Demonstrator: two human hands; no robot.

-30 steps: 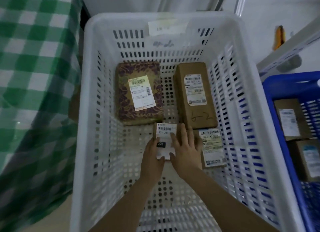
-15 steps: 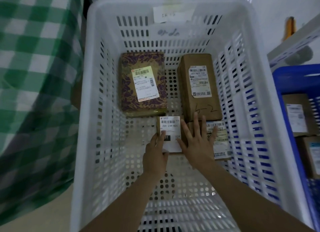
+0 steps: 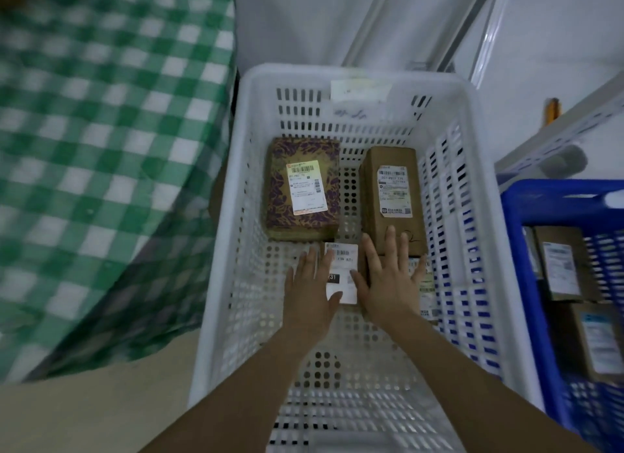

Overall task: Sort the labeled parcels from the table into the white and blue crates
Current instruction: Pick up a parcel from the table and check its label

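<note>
Lying flat on the white crate (image 3: 479, 216) floor: small parcel (image 3: 341, 273), between both hands. Left hand (image 3: 309, 292) resting open, fingers spread, touching its left edge; right hand (image 3: 388, 277) splayed flat, overlapping two brown boxes (image 3: 391, 195). Standing just right: blue crate (image 3: 516, 250).

Inside the white crate (image 3: 479, 236), the near half of the floor lies bare, so you have room there. The far half is crowded: a patterned box (image 3: 302, 189) at far left, a brown box (image 3: 391, 199) at far right, only a narrow gap between them. Your hands (image 3: 312, 293) cover the small parcel (image 3: 341, 272) just nearer. The blue crate (image 3: 520, 250) presses against the white crate's right wall.
</note>
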